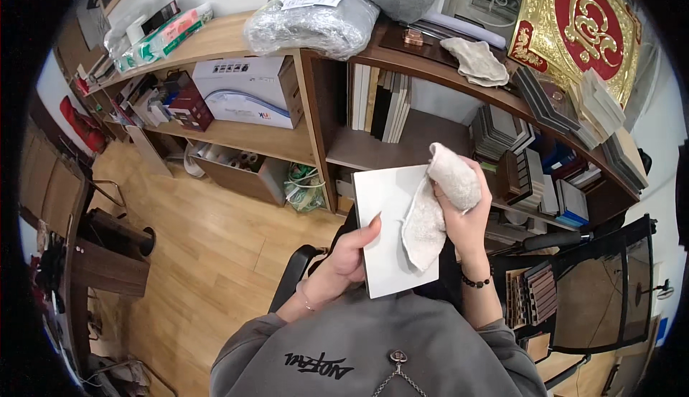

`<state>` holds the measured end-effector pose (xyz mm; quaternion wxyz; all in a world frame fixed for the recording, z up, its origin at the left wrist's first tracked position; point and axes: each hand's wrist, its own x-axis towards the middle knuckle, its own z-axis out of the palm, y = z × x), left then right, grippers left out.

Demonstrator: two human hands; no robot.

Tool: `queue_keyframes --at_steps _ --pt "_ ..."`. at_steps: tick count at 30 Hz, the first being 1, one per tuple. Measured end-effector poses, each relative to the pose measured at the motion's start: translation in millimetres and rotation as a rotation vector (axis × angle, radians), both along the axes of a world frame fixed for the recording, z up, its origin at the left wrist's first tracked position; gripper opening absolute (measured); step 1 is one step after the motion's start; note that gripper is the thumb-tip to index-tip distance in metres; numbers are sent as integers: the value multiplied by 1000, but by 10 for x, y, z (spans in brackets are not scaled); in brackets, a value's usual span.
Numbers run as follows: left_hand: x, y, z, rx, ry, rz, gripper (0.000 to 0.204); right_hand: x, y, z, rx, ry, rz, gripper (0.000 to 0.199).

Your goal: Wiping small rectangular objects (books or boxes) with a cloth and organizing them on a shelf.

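Note:
A flat white rectangular panel (pixel 386 243) is held upright-tilted in front of my chest. My left hand (pixel 353 248) grips its left edge, the thumb lying on the white face and the other fingers hidden behind. A beige cloth (pixel 425 230) is bunched in my right hand (pixel 466 214). Its upper part folds over my fingers, and its lower part hangs across the panel's right side. The cloth appears to touch the panel's face.
Ahead stands a wooden shelf unit (pixel 308 110) with a large white box (pixel 247 92), upright panels (pixel 379 103) and stacked sample boards (pixel 502 135). On top lie a plastic-wrapped bundle (pixel 312 24), another cloth (pixel 475 62) and a gold-red plaque (pixel 581 27). A mesh-backed chair (pixel 599 296) stands right.

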<state>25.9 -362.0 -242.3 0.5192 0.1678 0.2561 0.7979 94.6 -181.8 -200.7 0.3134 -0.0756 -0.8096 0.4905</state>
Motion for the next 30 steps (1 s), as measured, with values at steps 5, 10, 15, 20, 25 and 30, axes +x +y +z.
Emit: queue_keyframes --at_steps 5,10,15,20,25,30 --pt "-113 116 230 299 -112 -1 71 -3 215 38 -535 366 -283 56" --pt "-256 155 321 369 -77 -88 87 -1 20 233 -342 460 -189 68" --pt "-151 177 297 -57 -10 269 87 -91 -465 252 842 -45 29 64" --pt "-259 94 189 360 -156 -5 81 -190 -403 150 722 147 278 57" --pt "-72 27 116 4 272 209 82 -377 -424 140 190 445 85 48" --pt "-42 -61 69 -38 411 236 78 -147 -575 -229 621 542 259 47"
